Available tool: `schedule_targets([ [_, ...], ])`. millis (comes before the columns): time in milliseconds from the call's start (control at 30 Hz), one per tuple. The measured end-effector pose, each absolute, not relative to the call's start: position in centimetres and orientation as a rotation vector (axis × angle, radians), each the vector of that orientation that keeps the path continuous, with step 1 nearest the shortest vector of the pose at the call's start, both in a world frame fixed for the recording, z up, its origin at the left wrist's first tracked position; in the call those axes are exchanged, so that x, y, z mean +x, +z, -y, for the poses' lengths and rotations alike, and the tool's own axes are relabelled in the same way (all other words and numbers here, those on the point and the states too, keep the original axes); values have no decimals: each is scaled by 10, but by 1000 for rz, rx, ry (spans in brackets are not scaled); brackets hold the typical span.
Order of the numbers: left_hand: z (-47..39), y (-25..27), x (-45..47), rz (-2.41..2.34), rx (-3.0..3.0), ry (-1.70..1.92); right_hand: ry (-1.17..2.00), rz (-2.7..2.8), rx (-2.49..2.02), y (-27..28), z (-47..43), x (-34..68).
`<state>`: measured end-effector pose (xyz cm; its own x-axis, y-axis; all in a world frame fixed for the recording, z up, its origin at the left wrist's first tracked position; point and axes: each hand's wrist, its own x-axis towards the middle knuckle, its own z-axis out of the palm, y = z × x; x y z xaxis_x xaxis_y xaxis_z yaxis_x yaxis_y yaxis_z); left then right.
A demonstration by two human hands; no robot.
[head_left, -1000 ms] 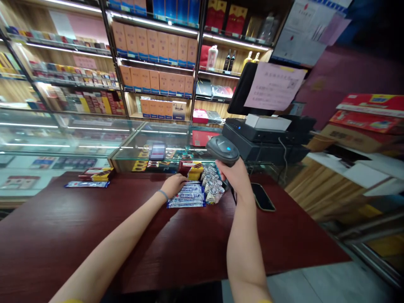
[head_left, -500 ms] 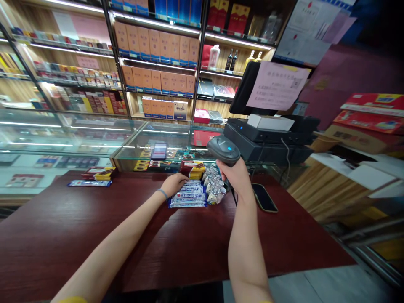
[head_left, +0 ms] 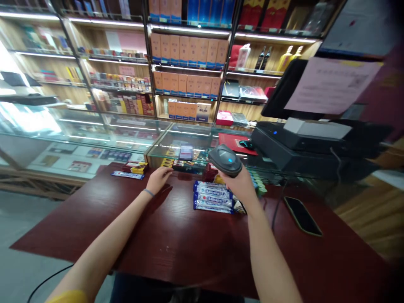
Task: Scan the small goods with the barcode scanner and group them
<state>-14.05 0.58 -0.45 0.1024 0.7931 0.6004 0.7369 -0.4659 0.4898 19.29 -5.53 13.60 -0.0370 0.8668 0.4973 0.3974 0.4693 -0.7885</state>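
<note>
Dark red counter (head_left: pixel 151 235): one row of blue-and-white packets (head_left: pixel 213 197); one dark scanner (head_left: pixel 224 160), gripped in right hand (head_left: pixel 240 185); left hand (head_left: pixel 158 180), fingers narrowed, contents unclear.

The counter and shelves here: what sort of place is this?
Probably a shop's checkout: the right hand holds what looks like a barcode scanner, boxed goods line lit shelves, and there's a glass display case.

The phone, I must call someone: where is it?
In the head view, the phone lies on the right part of the dark red table, right of the right hand holding the scanner.
</note>
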Motion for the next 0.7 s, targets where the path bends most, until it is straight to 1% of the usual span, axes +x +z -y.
schedule_targets([
  [167,8,-9,-208,-1772,2311,1218,559,1772,-1075,115,58,156],
  [400,26,-22,-286,-2010,2383,1018,674,2025,-1150,89,72,111],
  [533,34,-37,-312,-2199,2340,871,737,2134,-1146,78,77,96],
  [700,35,-44,-320,-2343,2222,755,724,2150,-1188,66,74,91],
])
